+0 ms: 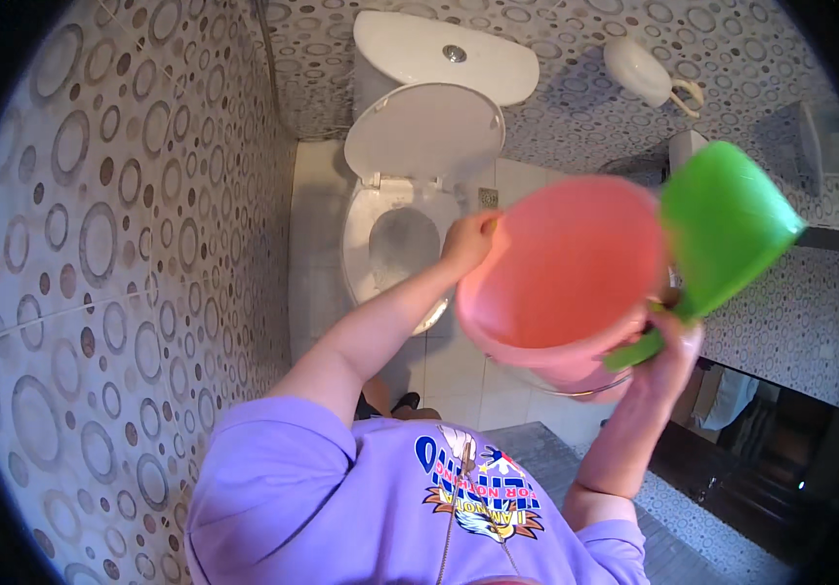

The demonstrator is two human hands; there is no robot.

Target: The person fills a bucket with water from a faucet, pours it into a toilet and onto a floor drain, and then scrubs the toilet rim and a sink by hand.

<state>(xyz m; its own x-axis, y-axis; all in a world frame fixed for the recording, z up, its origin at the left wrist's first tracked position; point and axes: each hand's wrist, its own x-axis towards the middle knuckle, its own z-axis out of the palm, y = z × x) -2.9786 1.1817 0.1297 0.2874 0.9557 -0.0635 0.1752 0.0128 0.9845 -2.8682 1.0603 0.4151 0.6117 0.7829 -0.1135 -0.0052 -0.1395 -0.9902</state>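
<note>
A pink plastic bucket [496, 345] is held up in front of me, tilted so that its mouth faces up toward me. My left hand [472, 240] grips its rim on the left side. At the bucket's right side, my right hand [674, 338] is closed around the handle of a green plastic dipper [728, 227], whose scoop points up and away. The right hand also lies against the bucket wall, but I cannot tell how firmly it bears on it. A thin metal bail handle [582, 395] hangs below the rim. Whether water lies inside the bucket is unclear.
A white toilet [356, 248] stands beyond my left forearm, its lid [423, 131] raised against the cistern [419, 44]. A floor drain [488, 197] lies beside it. White fixtures [637, 72] are on the far wall. Circle-patterned tile [97, 219] covers the left wall.
</note>
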